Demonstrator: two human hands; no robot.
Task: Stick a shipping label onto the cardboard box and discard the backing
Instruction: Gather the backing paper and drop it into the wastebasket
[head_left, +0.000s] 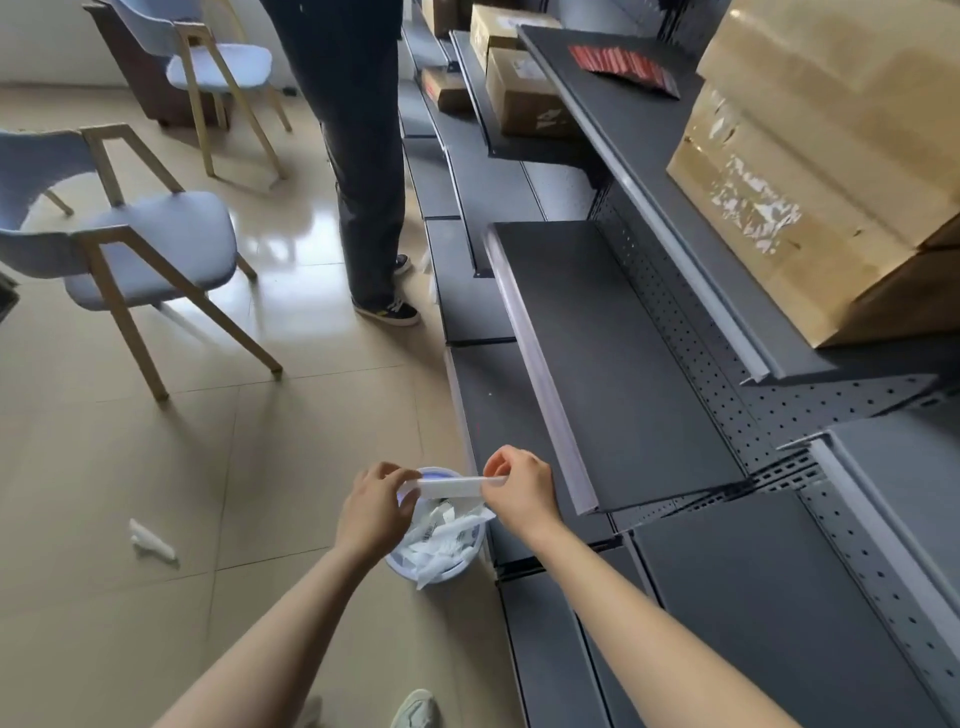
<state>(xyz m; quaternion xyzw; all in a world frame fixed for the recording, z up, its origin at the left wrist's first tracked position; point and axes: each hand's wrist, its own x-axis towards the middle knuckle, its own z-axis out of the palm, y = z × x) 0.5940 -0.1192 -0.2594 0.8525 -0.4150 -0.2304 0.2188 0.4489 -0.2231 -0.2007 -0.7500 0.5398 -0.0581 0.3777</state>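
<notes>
A white strip of label backing (450, 486) is stretched flat between my two hands. My left hand (375, 512) pinches its left end and my right hand (519, 488) pinches its right end. Both hands hover directly above a small round pale-blue waste bin (402, 564) on the floor, which holds several crumpled white backing pieces. Large cardboard boxes (810, 171) with shiny tape patches sit on the upper shelf at the right; smaller cardboard boxes (524, 96) rest on a farther shelf. Whether a label is stuck on any box cannot be made out.
Dark grey metal shelving (613, 353) runs along the right side. A person in dark trousers (363, 156) stands by the shelves ahead. Two blue chairs with wooden legs (130, 244) stand at the left. A crumpled white scrap (150, 540) lies on the tiled floor.
</notes>
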